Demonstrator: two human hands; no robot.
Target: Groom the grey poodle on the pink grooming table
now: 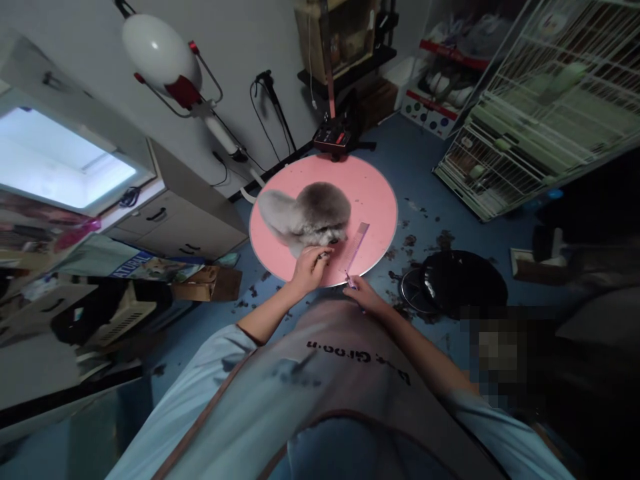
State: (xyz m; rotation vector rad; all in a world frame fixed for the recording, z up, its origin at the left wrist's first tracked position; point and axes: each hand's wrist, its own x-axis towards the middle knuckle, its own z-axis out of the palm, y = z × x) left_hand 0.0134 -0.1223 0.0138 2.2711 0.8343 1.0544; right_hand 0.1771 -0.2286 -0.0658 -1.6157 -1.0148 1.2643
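Grooming, by the look of it, the gray dog (pixel 324 205) at the middle and left of the pink tabletop (pixel 379 190), with left hand (pixel 311 267) bent close to the muzzle, cannot tell what, if anything, in its grip, and right hand (pixel 367 294) closed on a slim purple tool (pixel 352 283) at the near edge. Probably calls next for steadying the head and bringing the tool in past the purple-edged strip (pixel 356 245) right of the muzzle. Worth minding, too: hair clippings (pixel 409 240) and black stool (pixel 467 283) at right, white dryer (pixel 157 53) at far left.
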